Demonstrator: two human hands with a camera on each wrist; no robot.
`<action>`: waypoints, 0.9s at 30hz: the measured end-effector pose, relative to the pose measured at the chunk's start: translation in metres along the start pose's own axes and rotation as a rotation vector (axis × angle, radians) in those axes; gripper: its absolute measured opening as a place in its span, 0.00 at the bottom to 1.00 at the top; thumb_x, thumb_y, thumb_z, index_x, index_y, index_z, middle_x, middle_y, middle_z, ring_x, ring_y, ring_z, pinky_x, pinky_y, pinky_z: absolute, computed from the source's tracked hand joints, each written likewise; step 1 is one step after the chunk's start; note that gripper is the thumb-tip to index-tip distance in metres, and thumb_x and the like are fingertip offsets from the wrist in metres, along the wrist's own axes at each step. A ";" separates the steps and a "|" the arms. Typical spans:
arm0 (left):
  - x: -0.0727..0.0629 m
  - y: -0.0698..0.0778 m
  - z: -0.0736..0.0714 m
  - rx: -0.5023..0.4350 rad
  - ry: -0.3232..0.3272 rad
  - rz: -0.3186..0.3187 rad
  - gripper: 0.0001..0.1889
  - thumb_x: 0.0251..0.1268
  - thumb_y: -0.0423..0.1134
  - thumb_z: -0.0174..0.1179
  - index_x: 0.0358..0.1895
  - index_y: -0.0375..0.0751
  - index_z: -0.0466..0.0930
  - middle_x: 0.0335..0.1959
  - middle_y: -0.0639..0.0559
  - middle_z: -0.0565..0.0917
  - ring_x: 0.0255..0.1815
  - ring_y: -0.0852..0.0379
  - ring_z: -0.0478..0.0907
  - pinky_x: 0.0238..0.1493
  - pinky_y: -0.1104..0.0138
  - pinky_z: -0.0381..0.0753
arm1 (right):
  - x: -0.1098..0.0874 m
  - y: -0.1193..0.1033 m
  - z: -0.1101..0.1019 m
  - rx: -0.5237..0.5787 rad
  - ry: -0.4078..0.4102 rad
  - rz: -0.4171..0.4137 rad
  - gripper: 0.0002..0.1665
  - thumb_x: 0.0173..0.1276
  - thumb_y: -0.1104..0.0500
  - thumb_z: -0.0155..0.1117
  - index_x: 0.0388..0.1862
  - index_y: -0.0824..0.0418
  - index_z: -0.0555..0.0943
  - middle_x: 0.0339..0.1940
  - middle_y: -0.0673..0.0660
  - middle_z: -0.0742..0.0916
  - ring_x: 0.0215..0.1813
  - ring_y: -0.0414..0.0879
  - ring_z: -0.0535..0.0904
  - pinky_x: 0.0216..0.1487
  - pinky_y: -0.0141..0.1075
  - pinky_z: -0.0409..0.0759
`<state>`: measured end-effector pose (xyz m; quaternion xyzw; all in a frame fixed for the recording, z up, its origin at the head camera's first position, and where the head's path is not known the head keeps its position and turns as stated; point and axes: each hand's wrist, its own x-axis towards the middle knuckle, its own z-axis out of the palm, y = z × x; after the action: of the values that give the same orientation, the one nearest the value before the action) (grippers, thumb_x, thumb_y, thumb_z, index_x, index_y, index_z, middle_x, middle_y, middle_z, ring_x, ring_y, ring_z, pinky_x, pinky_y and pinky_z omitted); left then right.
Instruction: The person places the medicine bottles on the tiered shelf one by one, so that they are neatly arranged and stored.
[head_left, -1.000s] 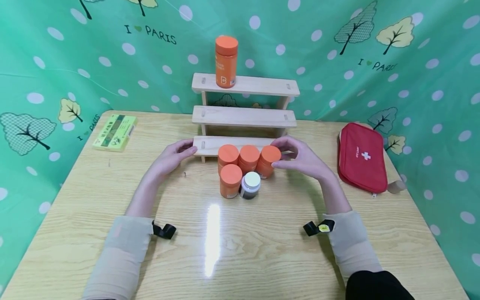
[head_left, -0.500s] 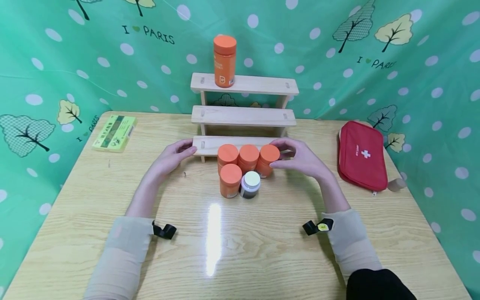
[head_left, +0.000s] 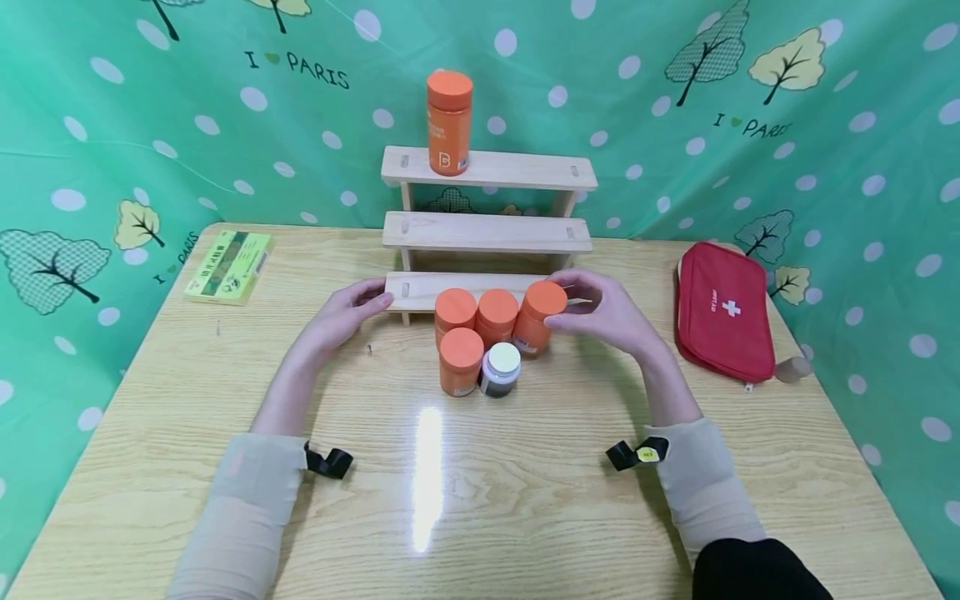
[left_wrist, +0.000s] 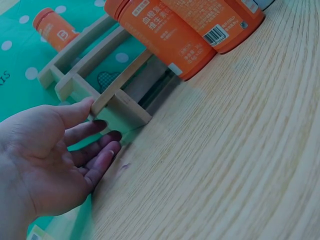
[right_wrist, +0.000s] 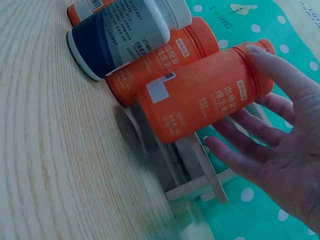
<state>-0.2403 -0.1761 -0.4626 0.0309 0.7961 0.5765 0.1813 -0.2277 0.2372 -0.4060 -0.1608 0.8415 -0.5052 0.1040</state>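
A three-tier wooden display stand (head_left: 487, 232) stands at the back of the table. At the left end of its lowest tier, my left hand (head_left: 347, 315) holds the board's edge, thumb against the end and fingers bent beside it. My right hand (head_left: 603, 312) grips an orange supplement bottle (right_wrist: 200, 97) near its cap, thumb on one side and fingers on the other. That bottle leans to the right, its base near the table. Beside it are several upright orange bottles (head_left: 461, 360) and a white-capped bottle with a dark lower part (head_left: 501, 371).
One orange bottle (head_left: 449, 125) stands on the top tier. A green-yellow box (head_left: 230, 267) lies at the back left. A red first-aid pouch (head_left: 723, 315) lies at the right, with a small grey cylindrical object (head_left: 792, 372) by it. A green patterned cloth (head_left: 300, 125) hangs behind.
The right-hand orange bottle has gone from upright to tilted rightward, its cap moving up and to the right with my right hand. My left hand stays at the stand's end.
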 end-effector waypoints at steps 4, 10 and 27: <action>0.000 0.000 0.000 0.008 0.000 0.005 0.37 0.79 0.53 0.55 0.82 0.41 0.56 0.81 0.40 0.63 0.83 0.42 0.58 0.85 0.49 0.56 | 0.000 -0.001 -0.001 0.020 0.024 -0.054 0.29 0.64 0.57 0.77 0.64 0.53 0.79 0.57 0.51 0.86 0.58 0.48 0.82 0.59 0.32 0.84; -0.001 0.000 -0.001 -0.002 -0.005 0.005 0.38 0.78 0.54 0.56 0.82 0.42 0.55 0.81 0.40 0.63 0.82 0.42 0.58 0.84 0.48 0.56 | -0.001 -0.004 0.000 0.056 0.078 -0.118 0.28 0.68 0.58 0.72 0.67 0.53 0.78 0.58 0.51 0.86 0.57 0.47 0.83 0.60 0.34 0.83; -0.004 0.001 -0.001 -0.023 -0.018 0.025 0.38 0.78 0.53 0.56 0.82 0.39 0.55 0.83 0.39 0.60 0.85 0.40 0.53 0.85 0.46 0.52 | 0.003 -0.021 -0.004 0.118 0.189 -0.175 0.29 0.73 0.59 0.66 0.71 0.54 0.75 0.59 0.49 0.85 0.59 0.45 0.80 0.59 0.28 0.80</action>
<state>-0.2368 -0.1779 -0.4600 0.0437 0.7873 0.5877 0.1815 -0.2285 0.2296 -0.3854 -0.1790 0.7992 -0.5737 -0.0108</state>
